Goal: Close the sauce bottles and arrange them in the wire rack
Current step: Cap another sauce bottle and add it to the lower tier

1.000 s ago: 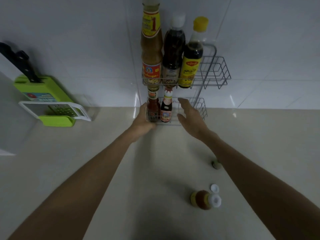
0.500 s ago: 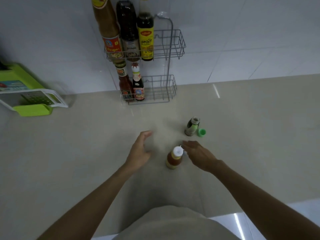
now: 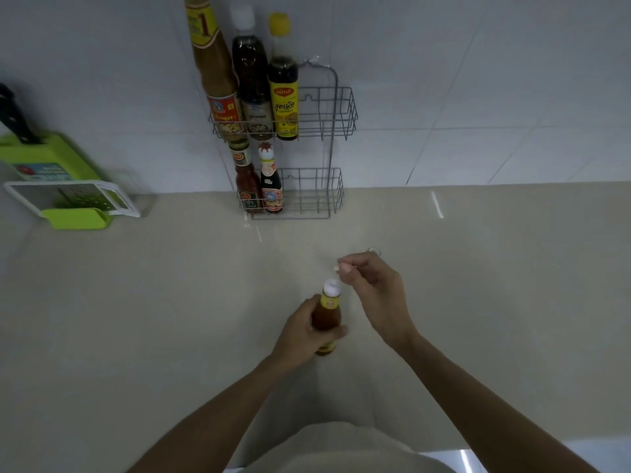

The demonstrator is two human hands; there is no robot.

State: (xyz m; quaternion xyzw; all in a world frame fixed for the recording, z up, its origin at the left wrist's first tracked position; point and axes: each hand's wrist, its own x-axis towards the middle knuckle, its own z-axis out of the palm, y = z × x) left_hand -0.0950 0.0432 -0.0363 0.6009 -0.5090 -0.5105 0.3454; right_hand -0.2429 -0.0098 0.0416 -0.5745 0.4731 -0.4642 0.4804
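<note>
My left hand [image 3: 300, 332] grips a small orange sauce bottle [image 3: 328, 315] with a yellow label and a white nozzle, held upright on the counter. My right hand [image 3: 375, 291] hovers just above and to its right, pinching a small white cap [image 3: 336, 268] between the fingertips, apart from the nozzle. The two-tier wire rack [image 3: 343, 112] stands against the wall. Its upper basket holds three tall bottles [image 3: 283, 97], and the lower basket [image 3: 321, 194] holds two small ones [image 3: 271, 186] on its left side. A small round rim [image 3: 374, 250] peeks out behind my right hand.
A green knife block [image 3: 51, 158] with a white grater [image 3: 68, 196] sits at the far left by the wall. The beige counter [image 3: 136, 302] stretches around the hands. The right halves of both rack baskets hold nothing.
My left hand has closed around the orange bottle. My right hand has picked up the white cap and raised it beside the nozzle. The view has shifted.
</note>
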